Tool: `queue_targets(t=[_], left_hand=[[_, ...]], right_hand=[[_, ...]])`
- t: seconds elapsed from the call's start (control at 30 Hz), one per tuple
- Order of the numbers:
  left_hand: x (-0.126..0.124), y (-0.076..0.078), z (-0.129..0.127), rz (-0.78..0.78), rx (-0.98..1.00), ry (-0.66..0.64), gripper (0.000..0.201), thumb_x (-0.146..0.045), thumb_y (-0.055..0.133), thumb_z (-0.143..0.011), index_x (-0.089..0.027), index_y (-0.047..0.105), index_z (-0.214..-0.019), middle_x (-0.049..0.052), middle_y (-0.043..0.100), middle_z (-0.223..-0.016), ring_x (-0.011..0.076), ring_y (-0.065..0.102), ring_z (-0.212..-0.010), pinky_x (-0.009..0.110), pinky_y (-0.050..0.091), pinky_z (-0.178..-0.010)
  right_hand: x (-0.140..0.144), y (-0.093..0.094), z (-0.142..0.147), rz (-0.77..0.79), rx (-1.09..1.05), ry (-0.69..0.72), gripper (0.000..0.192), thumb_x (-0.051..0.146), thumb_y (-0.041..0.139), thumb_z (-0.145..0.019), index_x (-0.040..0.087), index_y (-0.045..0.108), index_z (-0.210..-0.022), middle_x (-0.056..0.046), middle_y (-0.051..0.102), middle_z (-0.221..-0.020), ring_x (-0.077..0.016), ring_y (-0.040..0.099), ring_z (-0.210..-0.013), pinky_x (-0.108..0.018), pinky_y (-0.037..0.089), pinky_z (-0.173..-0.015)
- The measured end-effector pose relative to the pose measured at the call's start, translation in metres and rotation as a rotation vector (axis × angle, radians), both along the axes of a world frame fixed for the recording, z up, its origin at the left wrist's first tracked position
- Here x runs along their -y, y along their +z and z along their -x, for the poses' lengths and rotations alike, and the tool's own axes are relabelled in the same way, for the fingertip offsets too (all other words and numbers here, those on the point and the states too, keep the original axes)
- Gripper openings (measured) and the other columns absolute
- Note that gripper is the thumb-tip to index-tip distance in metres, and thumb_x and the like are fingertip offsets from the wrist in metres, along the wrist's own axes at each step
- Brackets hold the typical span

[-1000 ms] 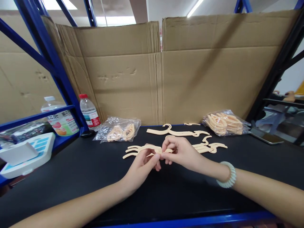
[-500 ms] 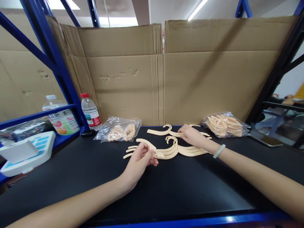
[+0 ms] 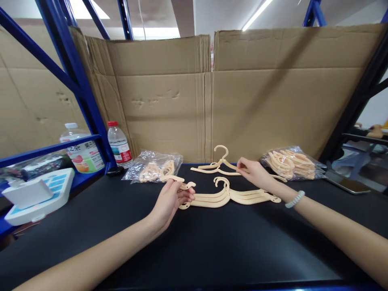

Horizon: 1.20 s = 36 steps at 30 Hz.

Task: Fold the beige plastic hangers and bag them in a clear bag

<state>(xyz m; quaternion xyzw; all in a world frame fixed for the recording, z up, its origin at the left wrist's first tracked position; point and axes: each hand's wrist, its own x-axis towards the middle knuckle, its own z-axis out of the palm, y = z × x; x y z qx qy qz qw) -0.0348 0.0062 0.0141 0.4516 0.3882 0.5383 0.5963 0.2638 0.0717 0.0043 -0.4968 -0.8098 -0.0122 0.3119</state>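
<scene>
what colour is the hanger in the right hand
Pale peach-beige plastic; the hanger in the right hand shows best in the head view.

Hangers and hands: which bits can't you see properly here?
- Head view: the lifted hanger has its right arm covered by the right hand.
- Left hand grip: fingers hide part of the small hanger piece.
- Bag of hangers: count unclear through crinkled plastic.

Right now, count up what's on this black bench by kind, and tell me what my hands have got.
Clear bags of beige parts: 2
Drink bottles: 2
Beige hanger lifted by the right hand: 1
Stack of beige hangers lying flat: 1 stack, layers too merged to count
Beige piece in the left hand: 1
Total: 7
</scene>
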Motion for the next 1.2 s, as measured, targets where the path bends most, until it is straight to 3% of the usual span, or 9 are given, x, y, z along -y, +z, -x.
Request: queue_targets(t=[0.13,0.37,0.53,0.7,0.83,1.0,1.2], left_hand=[[-0.006,0.003,0.006,-0.029,-0.017,-0.008,0.016,-0.021,0.058,-0.075,-0.018,0.043,-0.075,0.001,0.064,-0.062,0.0118,0.059,-0.054,0.025,0.046,-0.06],[-0.012,0.002,0.008,-0.089,-0.045,-0.041,0.026,-0.033,0.071,-0.076,-0.016,0.051,-0.082,-0.001,0.063,-0.071,0.0095,0.059,-0.063,0.022,0.046,-0.064],[-0.009,0.004,0.006,-0.122,-0.076,-0.073,0.032,-0.033,0.08,-0.068,-0.015,0.057,-0.08,-0.004,0.056,-0.07,0.0063,0.052,-0.064,0.018,0.043,-0.064],[-0.01,-0.001,0.007,-0.065,-0.017,-0.17,0.026,-0.028,0.08,-0.07,-0.014,0.06,-0.078,-0.004,0.053,-0.069,0.0052,0.048,-0.062,0.016,0.041,-0.061],[-0.009,-0.004,0.008,-0.012,0.075,-0.262,0.021,-0.024,0.077,-0.074,-0.014,0.058,-0.075,-0.002,0.054,-0.071,0.007,0.052,-0.064,0.018,0.043,-0.062],[-0.005,-0.003,0.005,0.05,0.181,-0.302,0.021,-0.018,0.078,-0.072,-0.014,0.057,-0.073,0.002,0.061,-0.087,0.0112,0.061,-0.072,0.026,0.051,-0.076],[-0.004,-0.003,0.005,0.062,0.19,-0.33,0.018,-0.014,0.076,-0.073,-0.013,0.058,-0.073,0.004,0.063,-0.086,0.0131,0.064,-0.071,0.025,0.053,-0.074]], right_hand=[[0.03,0.016,-0.007,-0.025,-0.142,0.082,0.017,0.027,0.05,-0.088,0.019,0.055,-0.102,-0.006,0.066,-0.09,-0.021,0.063,-0.082,-0.033,0.048,-0.076],[0.064,0.017,-0.014,0.01,-0.151,0.127,0.024,0.037,0.049,-0.091,0.018,0.063,-0.097,-0.008,0.069,-0.09,-0.0206,0.063,-0.078,-0.031,0.052,-0.07],[0.068,0.017,-0.016,0.02,-0.17,0.159,0.021,0.035,0.052,-0.091,0.018,0.063,-0.096,-0.007,0.068,-0.089,-0.0181,0.063,-0.076,-0.028,0.053,-0.068],[0.07,0.019,-0.018,-0.026,-0.166,0.16,0.02,0.034,0.053,-0.091,0.019,0.064,-0.097,-0.006,0.068,-0.089,-0.0183,0.063,-0.075,-0.029,0.054,-0.068],[0.072,0.018,-0.018,-0.054,-0.141,0.149,0.02,0.034,0.052,-0.091,0.019,0.064,-0.098,-0.006,0.068,-0.09,-0.0185,0.064,-0.075,-0.03,0.054,-0.067],[0.073,0.015,-0.018,-0.085,-0.099,0.15,0.022,0.035,0.052,-0.092,0.019,0.064,-0.1,-0.007,0.068,-0.091,-0.0195,0.065,-0.077,-0.031,0.054,-0.067],[0.074,0.015,-0.016,-0.087,-0.097,0.177,0.019,0.031,0.05,-0.093,0.019,0.063,-0.1,-0.006,0.067,-0.092,-0.0197,0.065,-0.079,-0.031,0.053,-0.068]])
